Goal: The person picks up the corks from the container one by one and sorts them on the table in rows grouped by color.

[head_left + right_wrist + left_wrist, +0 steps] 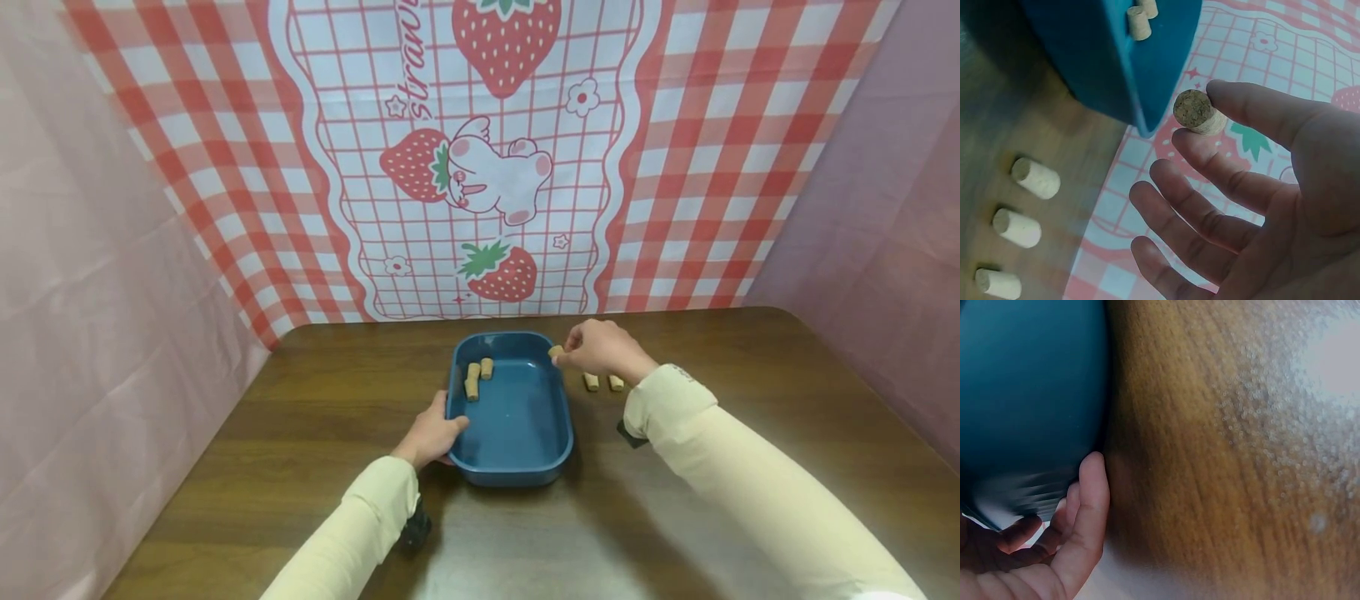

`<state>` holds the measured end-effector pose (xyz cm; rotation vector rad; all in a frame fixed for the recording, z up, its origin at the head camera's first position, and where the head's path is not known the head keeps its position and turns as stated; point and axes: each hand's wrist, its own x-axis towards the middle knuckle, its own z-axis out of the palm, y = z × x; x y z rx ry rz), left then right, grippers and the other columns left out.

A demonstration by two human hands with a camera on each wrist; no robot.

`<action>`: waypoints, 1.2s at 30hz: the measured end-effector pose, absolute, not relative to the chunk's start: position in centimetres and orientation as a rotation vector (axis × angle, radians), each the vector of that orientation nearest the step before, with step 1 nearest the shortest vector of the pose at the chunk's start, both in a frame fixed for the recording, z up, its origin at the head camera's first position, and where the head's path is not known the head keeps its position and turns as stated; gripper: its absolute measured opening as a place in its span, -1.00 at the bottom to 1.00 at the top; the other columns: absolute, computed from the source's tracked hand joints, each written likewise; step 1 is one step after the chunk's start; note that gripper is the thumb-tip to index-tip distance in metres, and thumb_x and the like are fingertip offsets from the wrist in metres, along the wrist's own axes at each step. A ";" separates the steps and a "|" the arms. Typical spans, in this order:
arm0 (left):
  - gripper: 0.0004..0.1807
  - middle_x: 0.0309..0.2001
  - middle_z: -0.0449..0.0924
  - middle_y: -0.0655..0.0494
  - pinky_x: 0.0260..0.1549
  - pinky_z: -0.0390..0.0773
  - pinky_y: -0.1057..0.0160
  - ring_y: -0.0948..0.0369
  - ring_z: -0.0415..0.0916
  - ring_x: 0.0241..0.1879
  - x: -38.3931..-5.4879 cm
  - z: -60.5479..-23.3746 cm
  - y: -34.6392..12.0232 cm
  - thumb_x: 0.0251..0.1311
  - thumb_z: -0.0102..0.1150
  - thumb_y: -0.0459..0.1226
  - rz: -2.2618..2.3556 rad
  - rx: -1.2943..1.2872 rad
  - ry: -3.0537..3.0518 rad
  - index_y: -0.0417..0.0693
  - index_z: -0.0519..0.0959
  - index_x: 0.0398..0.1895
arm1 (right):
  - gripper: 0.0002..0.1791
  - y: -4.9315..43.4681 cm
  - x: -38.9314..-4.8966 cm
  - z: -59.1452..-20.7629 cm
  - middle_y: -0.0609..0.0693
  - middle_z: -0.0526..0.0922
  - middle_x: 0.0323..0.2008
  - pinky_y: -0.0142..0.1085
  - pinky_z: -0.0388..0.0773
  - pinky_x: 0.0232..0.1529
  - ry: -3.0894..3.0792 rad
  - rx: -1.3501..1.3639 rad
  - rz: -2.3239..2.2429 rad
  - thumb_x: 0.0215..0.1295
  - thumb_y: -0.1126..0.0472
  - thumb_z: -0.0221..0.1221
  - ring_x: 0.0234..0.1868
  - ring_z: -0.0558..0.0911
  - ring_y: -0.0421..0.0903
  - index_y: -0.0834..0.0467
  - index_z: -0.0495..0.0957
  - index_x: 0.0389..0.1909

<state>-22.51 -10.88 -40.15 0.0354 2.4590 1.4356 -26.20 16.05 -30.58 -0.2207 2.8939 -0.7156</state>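
Observation:
A blue rectangular tray (514,478) stands on the table, and my left hand (431,435) grips its left side with the thumb over the rim. In the left wrist view, the fingers (1090,494) lie against the tray's outer wall. My right hand (604,347) is by the far right corner, pinching a cork (1194,109) between thumb and index finger just outside the rim. Its other fingers are spread. Inside the tray, three corks (472,389) lie near the far left. More corks (1017,227) lie in a row on the table, partly hidden by my right arm in the head view.
The brown wooden table (322,433) ends at the back against a red-checked strawberry cloth (480,275). Pale fabric (112,317) hangs along the left side, and pinkish fabric (862,250) along the right.

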 end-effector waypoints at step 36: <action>-0.38 0.13 0.45 -0.48 -0.50 0.75 0.05 -0.04 0.66 -0.27 -22.5 -40.3 -10.8 0.39 0.03 -0.32 1.454 0.041 2.475 -0.27 0.15 0.46 | -0.62 20.7 -24.2 -36.8 -0.05 0.37 -0.65 -0.33 0.25 -0.59 2.902 -0.065 -0.769 0.34 0.05 0.20 -0.56 0.38 -0.11 0.09 0.43 -0.66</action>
